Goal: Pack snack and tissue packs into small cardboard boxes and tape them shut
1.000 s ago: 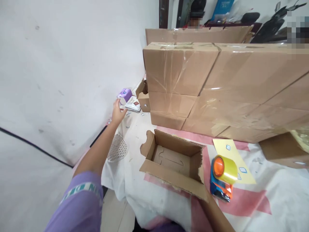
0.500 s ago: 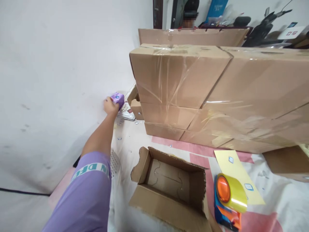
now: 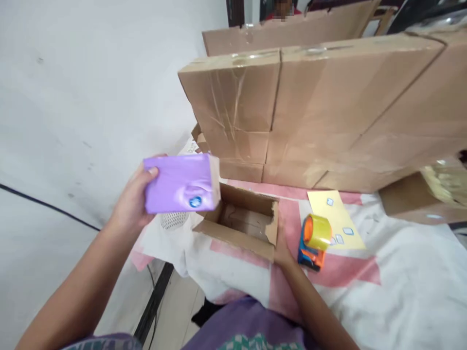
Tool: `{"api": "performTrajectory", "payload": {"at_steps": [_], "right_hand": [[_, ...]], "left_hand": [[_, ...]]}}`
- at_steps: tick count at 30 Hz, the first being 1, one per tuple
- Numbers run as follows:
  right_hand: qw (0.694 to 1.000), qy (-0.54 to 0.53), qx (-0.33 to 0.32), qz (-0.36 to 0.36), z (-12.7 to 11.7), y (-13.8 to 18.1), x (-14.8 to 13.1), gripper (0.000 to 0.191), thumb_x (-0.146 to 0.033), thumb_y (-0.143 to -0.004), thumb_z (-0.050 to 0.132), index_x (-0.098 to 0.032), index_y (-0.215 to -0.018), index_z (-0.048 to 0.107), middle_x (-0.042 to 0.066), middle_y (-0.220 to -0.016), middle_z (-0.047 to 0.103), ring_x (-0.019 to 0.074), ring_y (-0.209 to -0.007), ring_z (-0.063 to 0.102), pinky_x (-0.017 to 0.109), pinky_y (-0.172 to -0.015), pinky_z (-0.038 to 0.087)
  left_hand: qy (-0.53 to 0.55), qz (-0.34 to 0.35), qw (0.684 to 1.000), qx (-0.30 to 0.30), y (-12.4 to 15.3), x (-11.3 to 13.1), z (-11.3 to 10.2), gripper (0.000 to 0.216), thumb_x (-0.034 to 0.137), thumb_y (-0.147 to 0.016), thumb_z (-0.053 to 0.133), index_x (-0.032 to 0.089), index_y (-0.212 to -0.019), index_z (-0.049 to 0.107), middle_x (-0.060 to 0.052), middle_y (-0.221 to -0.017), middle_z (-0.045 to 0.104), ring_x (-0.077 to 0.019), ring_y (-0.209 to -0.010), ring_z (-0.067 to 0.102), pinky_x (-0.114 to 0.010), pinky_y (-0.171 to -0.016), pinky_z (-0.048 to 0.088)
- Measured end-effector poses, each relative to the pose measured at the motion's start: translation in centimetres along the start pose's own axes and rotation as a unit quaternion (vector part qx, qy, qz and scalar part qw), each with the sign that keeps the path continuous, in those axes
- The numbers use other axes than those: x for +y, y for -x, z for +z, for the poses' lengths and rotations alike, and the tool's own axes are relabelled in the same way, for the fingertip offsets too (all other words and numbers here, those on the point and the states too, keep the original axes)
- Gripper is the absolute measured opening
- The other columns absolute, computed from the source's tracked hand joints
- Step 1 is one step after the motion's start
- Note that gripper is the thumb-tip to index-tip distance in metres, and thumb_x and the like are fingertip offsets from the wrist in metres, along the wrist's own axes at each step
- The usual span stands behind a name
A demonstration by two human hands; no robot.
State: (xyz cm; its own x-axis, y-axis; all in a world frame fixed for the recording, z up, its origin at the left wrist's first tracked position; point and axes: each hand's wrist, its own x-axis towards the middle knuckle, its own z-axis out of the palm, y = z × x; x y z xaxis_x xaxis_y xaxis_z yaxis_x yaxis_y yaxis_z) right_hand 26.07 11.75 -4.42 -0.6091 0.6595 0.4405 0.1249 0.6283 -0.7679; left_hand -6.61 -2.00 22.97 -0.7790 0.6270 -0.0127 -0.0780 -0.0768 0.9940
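Observation:
My left hand (image 3: 132,204) grips a purple soft pack (image 3: 180,183) with a small blue round sticker, held in the air just left of and above an open cardboard box (image 3: 241,224). The box lies on a white and pink cloth, its inside bare. My right hand (image 3: 281,248) rests against the box's near right corner, fingers on the cardboard wall. An orange and blue tape dispenser (image 3: 314,240) with a yellowish roll stands right beside that hand.
A wall of taped cardboard cartons (image 3: 321,107) rises directly behind the open box. A yellow sheet (image 3: 337,218) with small stickers lies by the dispenser. A white wall (image 3: 83,97) is on the left, and a black cable (image 3: 153,301) runs down by the cloth's edge.
My left hand took hold of the purple pack at the far left by the wall and carried it back toward me, to beside the open box. The view tilted down.

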Motion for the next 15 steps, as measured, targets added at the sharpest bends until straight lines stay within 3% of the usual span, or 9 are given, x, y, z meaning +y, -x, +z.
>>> {"api": "performTrajectory", "payload": {"at_steps": [3,5,7,10,12,15], "right_hand": [[0.999,-0.025,0.021,-0.014,0.1,-0.2,-0.2,0.129,-0.044,-0.073,0.085,-0.026,-0.17,0.002,0.015,-0.175,0.017,0.0445,-0.161,0.024,0.068,-0.128,0.03],[0.999,-0.031,0.018,-0.006,0.1,-0.3,-0.4,0.125,-0.04,-0.073,0.085,-0.027,-0.169,0.005,0.015,-0.175,0.017,0.0424,-0.161,0.024,0.066,-0.13,0.029],[0.999,-0.035,0.013,0.004,0.0,-0.3,-0.4,0.127,-0.039,-0.073,0.086,-0.028,-0.169,0.005,0.015,-0.175,0.016,0.041,-0.162,0.023,0.065,-0.13,0.028],[0.999,-0.041,0.007,0.011,-0.1,-0.1,-0.5,0.129,-0.04,-0.073,0.086,-0.029,-0.169,0.002,0.015,-0.175,0.014,0.0399,-0.163,0.02,0.064,-0.131,0.028],[0.999,-0.046,0.005,0.015,-0.1,-0.1,-0.5,0.126,-0.04,-0.074,0.085,-0.029,-0.17,0.003,0.015,-0.175,0.014,0.0395,-0.164,0.019,0.064,-0.131,0.028],[0.998,-0.051,0.008,0.02,-0.1,-0.1,-0.6,0.125,-0.039,-0.074,0.085,-0.027,-0.17,0.005,0.017,-0.174,0.016,0.0404,-0.164,0.019,0.064,-0.131,0.026]], "left_hand": [[-0.053,-0.065,0.995,-0.046,3.9,-1.2,3.4,0.053,0.026,-0.054,0.092,0.019,-0.102,0.07,-0.002,-0.096,0.07,-0.0152,-0.08,0.064,-0.022,-0.064,0.05],[-0.076,-0.054,0.994,-0.054,4.7,-2.1,4.4,0.046,0.016,-0.047,0.091,0.018,-0.086,0.067,-0.001,-0.089,0.068,-0.015,-0.082,0.063,-0.022,-0.066,0.049],[-0.053,-0.021,0.998,-0.019,5.2,-2.7,4.4,0.043,0.012,-0.045,0.088,0.017,-0.078,0.062,0.001,-0.081,0.066,-0.0134,-0.077,0.06,-0.021,-0.063,0.047],[0.056,0.029,0.997,0.044,7.6,-3.0,3.2,0.037,0.021,-0.058,0.087,0.019,-0.084,0.061,0.001,-0.089,0.069,-0.0153,-0.082,0.064,-0.025,-0.066,0.053],[0.092,0.028,0.995,0.026,10.1,-3.1,2.5,0.033,0.026,-0.067,0.084,0.023,-0.093,0.065,0.0,-0.103,0.073,-0.0219,-0.099,0.068,-0.036,-0.08,0.061],[0.064,-0.055,0.996,-0.022,13.4,-3.5,2.5,0.035,0.028,-0.069,0.082,0.027,-0.101,0.069,-0.001,-0.108,0.076,-0.0309,-0.116,0.068,-0.055,-0.097,0.061]]}}
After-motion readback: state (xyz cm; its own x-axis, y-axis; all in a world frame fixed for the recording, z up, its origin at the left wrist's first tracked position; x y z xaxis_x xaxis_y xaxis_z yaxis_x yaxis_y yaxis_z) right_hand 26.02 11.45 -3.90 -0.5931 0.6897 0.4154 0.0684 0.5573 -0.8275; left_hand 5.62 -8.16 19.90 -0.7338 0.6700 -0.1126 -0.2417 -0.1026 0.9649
